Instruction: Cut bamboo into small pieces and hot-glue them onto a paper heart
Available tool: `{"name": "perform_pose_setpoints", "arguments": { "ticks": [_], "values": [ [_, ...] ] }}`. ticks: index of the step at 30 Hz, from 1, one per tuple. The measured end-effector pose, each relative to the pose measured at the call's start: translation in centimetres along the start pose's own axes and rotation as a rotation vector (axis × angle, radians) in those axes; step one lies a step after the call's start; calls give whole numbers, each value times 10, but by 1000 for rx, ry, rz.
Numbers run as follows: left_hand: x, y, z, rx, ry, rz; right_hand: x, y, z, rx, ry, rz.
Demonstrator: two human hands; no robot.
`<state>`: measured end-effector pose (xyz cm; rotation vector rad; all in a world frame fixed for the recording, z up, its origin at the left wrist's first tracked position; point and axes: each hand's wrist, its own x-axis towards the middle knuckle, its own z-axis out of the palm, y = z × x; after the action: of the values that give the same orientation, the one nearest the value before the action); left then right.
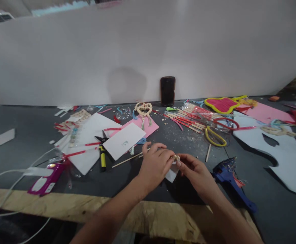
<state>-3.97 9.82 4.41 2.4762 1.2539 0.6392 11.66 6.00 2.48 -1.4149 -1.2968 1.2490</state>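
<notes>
My left hand (155,166) and my right hand (196,173) meet above the front of the dark table, their fingers closed around a small cream beaded piece (176,157). Only its top shows between the fingertips, so its full shape is hidden. A small piece of white paper (172,174) shows just below the fingers; whether it is held or lies on the table I cannot tell. Close to my left hand lie a thin wooden stick (123,161) and a white card with handwriting (124,141). To the right of my right hand rests a blue glue gun (230,178).
A phone (167,90) leans upright against the white board. Behind my hands lie a beaded heart (143,109), red-patterned sticks (184,121) and scissors with yellow and red handles (215,136). Yellow-handled pliers (102,157), a purple power strip (47,179) and white cables occupy the left.
</notes>
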Motion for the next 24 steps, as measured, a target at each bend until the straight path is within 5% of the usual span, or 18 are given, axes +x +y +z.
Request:
{"name": "perform_pose_setpoints", "arguments": {
  "ticks": [6, 13, 24],
  "values": [
    [-9, 13, -6, -135, 33, -32, -13, -2, -3, 62, 44, -7],
    [-13, 17, -12, -451, -77, -216, -27, -10, -8, 51, 51, -74],
    [-20, 24, -10, -475, -45, -280, -32, -6, -6, 90, 52, -54]
  ]
}}
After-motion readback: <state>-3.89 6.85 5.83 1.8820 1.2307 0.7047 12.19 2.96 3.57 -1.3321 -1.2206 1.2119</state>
